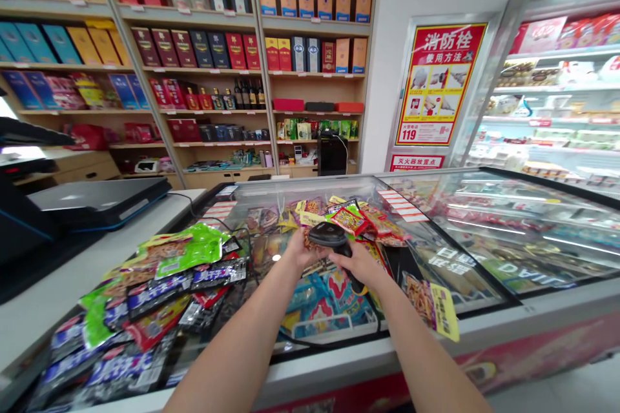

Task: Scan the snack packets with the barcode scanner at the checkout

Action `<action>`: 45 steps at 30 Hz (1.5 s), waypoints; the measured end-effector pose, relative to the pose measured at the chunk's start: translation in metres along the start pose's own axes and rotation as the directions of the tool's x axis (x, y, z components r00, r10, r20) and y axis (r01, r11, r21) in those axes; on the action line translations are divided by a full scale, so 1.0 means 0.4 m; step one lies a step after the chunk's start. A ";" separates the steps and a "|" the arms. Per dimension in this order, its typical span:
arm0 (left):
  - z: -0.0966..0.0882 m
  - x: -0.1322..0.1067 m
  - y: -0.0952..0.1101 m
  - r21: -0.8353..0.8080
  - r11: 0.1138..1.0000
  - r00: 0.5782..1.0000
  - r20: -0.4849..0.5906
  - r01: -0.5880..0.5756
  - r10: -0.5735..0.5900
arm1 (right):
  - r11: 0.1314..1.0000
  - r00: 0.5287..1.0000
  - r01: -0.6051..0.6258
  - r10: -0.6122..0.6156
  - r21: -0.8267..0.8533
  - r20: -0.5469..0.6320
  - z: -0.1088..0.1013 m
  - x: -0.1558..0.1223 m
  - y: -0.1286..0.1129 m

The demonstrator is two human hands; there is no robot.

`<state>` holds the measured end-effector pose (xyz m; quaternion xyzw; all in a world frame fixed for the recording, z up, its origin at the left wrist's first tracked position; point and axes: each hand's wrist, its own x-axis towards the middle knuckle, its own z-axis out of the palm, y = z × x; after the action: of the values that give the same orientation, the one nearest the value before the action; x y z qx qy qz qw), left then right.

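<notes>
My right hand (361, 263) is wrapped round the grip of a black barcode scanner (328, 234), its head over the glass lid of a chest freezer. Just left of the scanner, my left hand (301, 251) has its fingers closed at the edge of a snack packet (314, 218) with a yellow top; the scanner partly hides this grip. Beyond both hands lies a loose pile of snack packets, among them a red one (349, 221). Another packet with a yellow header (438, 310) rests right of my right forearm.
Black, green and red snack packets (159, 290) are heaped on the freezer's left side. A flat scale (104, 200) sits on the counter at left. The scanner's cable (310, 343) loops across the glass. Shelves of boxes (310, 26) line the back wall; a lit display fridge (557, 103) stands at right.
</notes>
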<state>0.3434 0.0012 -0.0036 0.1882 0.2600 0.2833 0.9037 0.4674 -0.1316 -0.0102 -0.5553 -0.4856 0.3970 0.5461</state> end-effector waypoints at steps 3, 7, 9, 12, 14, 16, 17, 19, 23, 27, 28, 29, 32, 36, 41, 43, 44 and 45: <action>0.008 0.004 -0.011 0.074 0.990 0.983 -0.131 -0.117 0.126 | 0.998 1.000 -0.028 0.028 -0.059 0.012 0.012 0.007 -0.005; 0.023 -0.017 -0.019 0.191 0.957 0.943 -0.209 -0.221 0.259 | 0.996 0.998 -0.059 0.059 -0.065 -0.016 0.017 0.012 0.003; 0.032 -0.032 -0.025 0.248 0.952 0.967 -0.128 -0.183 0.219 | 0.997 0.998 -0.054 0.053 -0.048 -0.022 0.016 0.015 0.007; 0.043 -0.042 -0.031 0.286 0.935 0.969 -0.072 -0.208 0.237 | 0.999 0.999 -0.016 0.014 -0.042 -0.042 0.009 0.018 0.004; 0.045 -0.039 -0.028 0.267 0.920 0.948 -0.058 -0.286 0.312 | 0.999 0.997 -0.001 -0.001 -0.034 -0.073 0.002 0.017 -0.004; 0.045 -0.031 -0.020 0.241 0.910 0.934 -0.034 -0.338 0.356 | 1.000 0.994 0.011 -0.011 -0.002 -0.109 -0.007 0.011 -0.016; 0.043 -0.026 -0.016 0.224 0.909 0.931 -0.021 -0.352 0.366 | 1.000 0.991 0.020 -0.017 0.019 -0.129 -0.012 0.005 -0.023; 0.038 -0.016 -0.008 0.183 0.913 0.928 -0.015 -0.364 0.372 | 0.998 0.987 0.034 -0.026 0.052 -0.159 -0.023 -0.011 -0.038; 0.024 -0.002 -0.002 0.180 0.875 0.878 -0.092 -0.450 0.470 | 0.998 0.975 0.023 -0.010 0.054 -0.223 -0.041 -0.048 -0.062; 0.018 0.002 0.001 0.285 0.758 0.778 -0.061 -0.587 0.625 | 1.000 0.975 0.003 0.003 0.024 -0.224 -0.047 -0.072 -0.073; 0.019 0.002 0.003 0.295 0.737 0.764 -0.036 -0.608 0.645 | 1.000 0.976 0.000 0.004 0.021 -0.218 -0.047 -0.075 -0.074; 0.021 0.003 0.005 0.301 0.721 0.753 -0.015 -0.624 0.658 | 1.000 0.977 0.001 0.004 0.021 -0.215 -0.047 -0.078 -0.073; 0.029 0.008 0.008 0.316 0.700 0.737 -0.007 -0.640 0.676 | 0.999 0.976 0.016 -0.009 0.031 -0.218 -0.047 -0.080 -0.067; 0.032 0.016 0.002 0.336 0.686 0.722 -0.024 -0.645 0.691 | 0.999 0.978 0.008 0.000 0.036 -0.209 -0.054 -0.083 -0.055; 0.030 0.015 -0.002 0.333 0.663 0.693 -0.040 -0.670 0.720 | 0.999 0.979 -0.020 0.028 0.039 -0.204 -0.061 -0.087 -0.043; 0.029 0.013 0.001 0.326 0.657 0.685 -0.038 -0.680 0.727 | 0.999 0.981 -0.022 0.028 0.035 -0.192 -0.059 -0.088 -0.042; 0.028 0.013 0.003 0.323 0.654 0.681 -0.038 -0.684 0.731 | 0.999 0.982 -0.024 0.029 0.030 -0.187 -0.057 -0.087 -0.042; 0.027 0.012 0.004 0.321 0.651 0.677 -0.038 -0.688 0.735 | 0.999 0.983 -0.028 0.032 0.025 -0.182 -0.054 -0.086 -0.042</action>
<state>0.3525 0.0034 0.0041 0.3769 0.2760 0.5905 0.6581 0.4795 -0.1711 0.0055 -0.5906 -0.4206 0.3580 0.5884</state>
